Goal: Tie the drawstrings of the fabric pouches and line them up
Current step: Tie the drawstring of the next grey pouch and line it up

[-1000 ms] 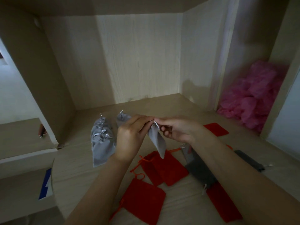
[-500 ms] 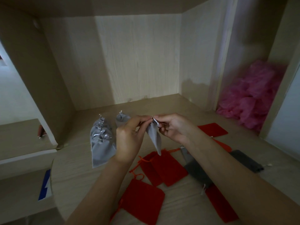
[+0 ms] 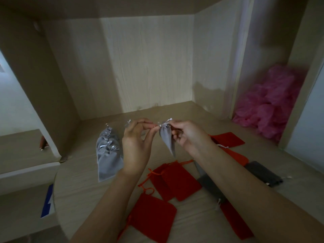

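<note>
Right of the tied row (image 3: 108, 151), the right hand (image 3: 189, 135) is gripping the grey pouch (image 3: 166, 138), the left hand (image 3: 136, 142) pinching its drawstring (image 3: 159, 125) for knotting.

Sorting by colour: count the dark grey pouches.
2 dark grey pouches: one right of the right forearm, one partly under it beside the red pouches; others may be hidden.

I can read no text, number or brand anywhere in my view. The only sign-like mark I find is a blue patch (image 3: 48, 201) with a white jagged shape on it, lying just past the left edge of the surface (image 3: 78, 190); no letters show on it.
</note>
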The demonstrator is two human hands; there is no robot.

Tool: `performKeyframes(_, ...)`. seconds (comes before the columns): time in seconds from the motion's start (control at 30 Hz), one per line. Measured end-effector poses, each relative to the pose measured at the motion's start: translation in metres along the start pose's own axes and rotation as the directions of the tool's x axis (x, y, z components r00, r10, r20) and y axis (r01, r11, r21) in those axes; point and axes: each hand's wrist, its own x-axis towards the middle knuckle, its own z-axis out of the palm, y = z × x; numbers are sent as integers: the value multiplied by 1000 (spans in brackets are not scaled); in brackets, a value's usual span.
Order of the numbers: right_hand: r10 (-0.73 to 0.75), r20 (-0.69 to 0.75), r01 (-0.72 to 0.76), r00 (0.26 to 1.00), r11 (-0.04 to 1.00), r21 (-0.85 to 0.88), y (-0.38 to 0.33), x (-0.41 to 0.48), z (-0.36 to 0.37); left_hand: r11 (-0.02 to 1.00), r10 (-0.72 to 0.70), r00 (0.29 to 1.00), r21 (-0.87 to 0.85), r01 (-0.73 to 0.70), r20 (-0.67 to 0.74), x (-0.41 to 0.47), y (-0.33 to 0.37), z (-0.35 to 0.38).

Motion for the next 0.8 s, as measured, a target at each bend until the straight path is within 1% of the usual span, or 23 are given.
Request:
performKeyframes(0.03, -57, -10, 56, 998, 996, -73, -1, 1, -1, 992, -107, 994, -68, 109, 37, -1, 2, 2)
performKeyframes(0.1, -173, -19, 163, 985, 957, -239, 0, 4, -4, 917, -318, 939, -209, 340, 133, -1, 4, 7)
performKeyframes(0.13, -222, -5, 211, 975, 934, -290, 1, 4, -4, 856, -395, 902, -286, 431, 175, -1, 5, 8)
performKeyframes(0.2, -308, 62, 309, 949, 882, -356, 4, 7, -5, 698, -487, 836, -463, 547, 253, 0, 3, 10)
performKeyframes(0.23, -343, 102, 355, 934, 848, -394, 5, 8, -6, 623, -510, 812, -529, 576, 284, 0, 1, 9)
performKeyframes(0.27, -371, 136, 392, 919, 814, -428, 5, 8, -6, 576, -521, 798, -565, 590, 302, 1, -1, 9)
performKeyframes(0.33, -399, 174, 432, 900, 771, -468, 5, 9, -9, 548, -527, 789, -583, 600, 316, 2, -3, 7)
performKeyframes(0.47, -413, 210, 462, 886, 753, -468, 8, 9, -12, 486, -553, 764, -615, 620, 334, 5, 0, 6)
performKeyframes(0.57, -417, 282, 503, 864, 700, -506, 6, 8, -14, 462, -534, 752, -612, 642, 387, 6, 1, 5)
performKeyframes(0.6, -413, 309, 515, 857, 655, -553, 3, 6, -17, 458, -520, 742, -595, 660, 423, 6, 1, 4)
performKeyframes(0.63, -413, 342, 533, 844, 579, -617, -2, 5, -21, 464, -503, 730, -569, 679, 462, 7, 0, 3)
performKeyframes(0.7, -410, 428, 578, 805, 387, -718, -12, 4, -31, 510, -463, 713, -500, 700, 526, 7, -2, 0)
performKeyframes(0.8, -364, 525, 610, 769, 174, -773, -19, 5, -41, 661, -419, 721, -359, 659, 551, 7, -7, -4)
